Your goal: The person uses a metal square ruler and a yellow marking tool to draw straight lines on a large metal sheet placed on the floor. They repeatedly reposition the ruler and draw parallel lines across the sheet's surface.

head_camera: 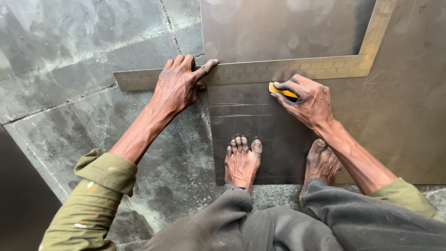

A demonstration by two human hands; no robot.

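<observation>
On the grey stone floor (69,69), our left hand (179,86) presses flat, fingers spread, on the metal square (260,70) mid-frame so it stays put. Our right hand (309,100) pinches a yellow marker (281,91) against its edge, over the metal sheet (251,130).

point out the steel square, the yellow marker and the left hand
steel square (288,69), head view, on its horizontal blade
yellow marker (280,90), head view, on its exposed yellow body
left hand (176,88), head view, on the back of the hand

1. We are wearing olive-green sleeves (100,186), rolled up at the cuffs and flecked with pale paint.
2. We are wearing loose dark grey trousers (288,223).
3. Our feet (241,160) are going bare, dusted with grime.
</observation>
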